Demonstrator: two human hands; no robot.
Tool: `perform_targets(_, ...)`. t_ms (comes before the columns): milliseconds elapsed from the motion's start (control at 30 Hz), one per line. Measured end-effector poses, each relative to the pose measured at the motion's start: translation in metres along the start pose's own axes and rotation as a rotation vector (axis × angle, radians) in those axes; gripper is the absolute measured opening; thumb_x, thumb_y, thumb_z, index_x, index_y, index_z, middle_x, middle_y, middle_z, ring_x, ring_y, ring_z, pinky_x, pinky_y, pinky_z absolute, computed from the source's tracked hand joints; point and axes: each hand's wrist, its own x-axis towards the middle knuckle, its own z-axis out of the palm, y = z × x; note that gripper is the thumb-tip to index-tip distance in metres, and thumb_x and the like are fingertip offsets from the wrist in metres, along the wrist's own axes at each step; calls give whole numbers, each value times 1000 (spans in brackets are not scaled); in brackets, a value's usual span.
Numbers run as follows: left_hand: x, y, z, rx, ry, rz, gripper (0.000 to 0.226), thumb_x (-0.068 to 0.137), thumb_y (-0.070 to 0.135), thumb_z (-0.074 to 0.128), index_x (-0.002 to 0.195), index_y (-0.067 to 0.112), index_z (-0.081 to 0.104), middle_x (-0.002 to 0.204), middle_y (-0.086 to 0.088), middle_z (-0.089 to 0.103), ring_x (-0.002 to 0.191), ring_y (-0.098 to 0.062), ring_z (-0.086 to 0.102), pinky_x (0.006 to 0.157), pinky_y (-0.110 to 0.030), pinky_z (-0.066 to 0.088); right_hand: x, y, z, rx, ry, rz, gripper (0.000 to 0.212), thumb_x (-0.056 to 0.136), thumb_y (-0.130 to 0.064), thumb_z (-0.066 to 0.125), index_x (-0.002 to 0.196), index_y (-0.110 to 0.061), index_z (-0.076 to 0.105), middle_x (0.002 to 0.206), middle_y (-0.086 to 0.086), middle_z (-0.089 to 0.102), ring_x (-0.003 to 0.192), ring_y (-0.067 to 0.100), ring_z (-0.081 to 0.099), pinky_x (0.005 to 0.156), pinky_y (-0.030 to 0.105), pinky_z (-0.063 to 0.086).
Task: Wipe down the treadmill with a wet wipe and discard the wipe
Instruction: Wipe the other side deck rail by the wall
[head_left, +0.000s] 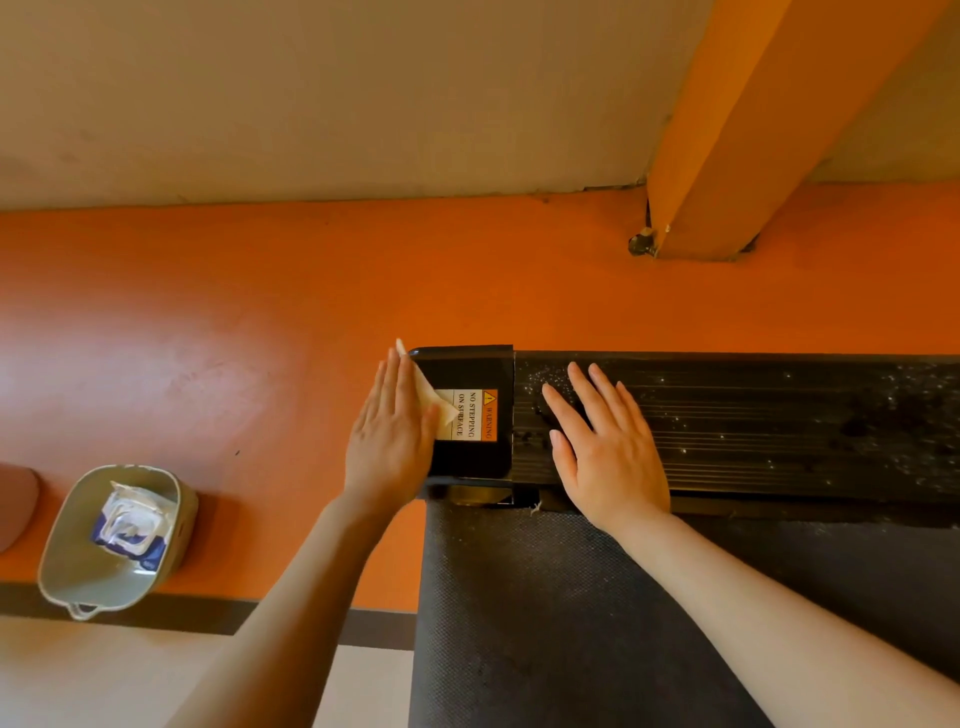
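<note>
Fingers on my left hand (390, 431) are straight and together, pressing the wipe (434, 402) flat against the end cap of the treadmill (727, 415), right next to the warning sticker (475, 415). Only a corner or two of the wipe pokes out from under my palm. My right hand (605, 441) lies flat with fingers spread on the ribbed side rail, holding nothing. Off to the left on the orange floor (260, 312) sits a grey bin (67, 561) with a pack of wipes (130, 522) inside.
</note>
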Motion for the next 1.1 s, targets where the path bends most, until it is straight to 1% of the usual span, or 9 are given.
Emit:
perform_targets(67,-13,6,4,47,9,80,63,105,44,18,157,14,0,163,-1,-6,149,-13,-11,122,-33,3,0,0,0,-1,-2,0,52,100,-40,28,144,-20,50,153,13,41,144,32,34,116,48,27)
perform_targets(200,-51,22,19,259,14,372,59,105,42,21,155,11,16,162,-7,11,151,-18,2,122,-36,1,0,-1,-1,-18,-4,2,52,101,-39,27,144,-20,49,153,13,41,145,31,33,117,47,27)
perform_targets(300,-49,38,28,344,29,447,59,105,41,22,154,9,20,161,-9,16,151,-20,5,122,-38,5,-1,-1,-1,-15,-4,0,52,101,-39,27,145,-20,48,154,13,40,145,31,32,117,46,25)
perform_targets(433,-45,30,25,406,-33,513,63,105,45,23,155,8,17,162,-11,14,151,-23,6,122,-41,11,0,-1,-2,4,15,-2,52,101,-38,28,144,-19,50,153,14,41,144,31,34,116,47,26)
perform_targets(567,-44,-14,9,361,-18,469,65,104,49,23,155,9,17,162,-11,15,151,-23,8,123,-38,6,0,-1,-1,13,16,-2,52,100,-39,29,143,-19,50,153,13,41,144,32,34,116,47,26)
perform_targets(667,-39,-32,-2,395,-39,472,68,104,51,22,156,9,14,162,-12,13,151,-25,7,123,-37,4,1,-1,1,6,24,-4,52,100,-39,30,142,-19,51,152,14,43,143,33,35,116,47,25)
perform_targets(833,-35,-1,3,421,-22,529,69,103,51,22,153,3,21,159,-16,19,149,-28,15,122,-40,7,0,-1,0,1,15,-7,52,100,-38,29,144,-19,50,153,14,41,144,32,33,117,46,24)
perform_targets(967,-31,21,15,413,-36,544,70,103,52,24,154,5,20,161,-13,16,151,-25,10,122,-41,9,-1,0,-1,6,7,-8,52,101,-39,27,145,-19,48,154,13,39,145,31,31,118,46,23)
perform_targets(1100,-40,2,9,338,-39,462,65,105,50,17,155,10,15,162,-9,12,151,-21,1,122,-40,6,-1,1,-1,16,-2,-9,52,101,-39,27,145,-19,48,154,13,39,145,31,31,118,46,24)
